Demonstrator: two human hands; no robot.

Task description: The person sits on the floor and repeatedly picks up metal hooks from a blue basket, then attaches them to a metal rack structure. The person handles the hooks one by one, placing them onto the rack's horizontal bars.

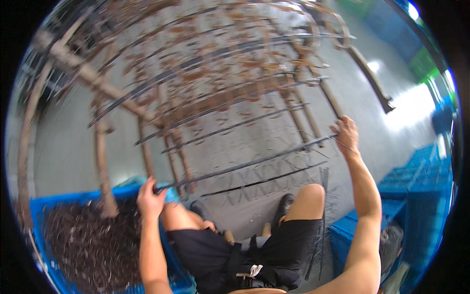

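A long, thin dark rod (245, 165) spans the space in front of my knees, rising toward the right. My left hand (150, 200) is closed around its near left end, beside the blue crate. Farther out, my right hand (347, 133) grips the other end with bent fingers, and a thin wire shows by that wrist. Beyond the rod stands a wooden rack (81, 68) carrying several similar dark rods (196, 61). Brown curved pieces (247, 63) hang from them, smeared by motion. Just below the held rod, another dark rod (264, 181) has thin wires around it.
At my left, a blue crate (36, 208) holds a heap of small dark strips (93, 245). Blue crates (416, 171) are stacked at my right, with a dark bag (390, 242) beside them. Thin dark rods (320, 230) stand by my right knee. Rack legs (104, 166) reach the grey floor.
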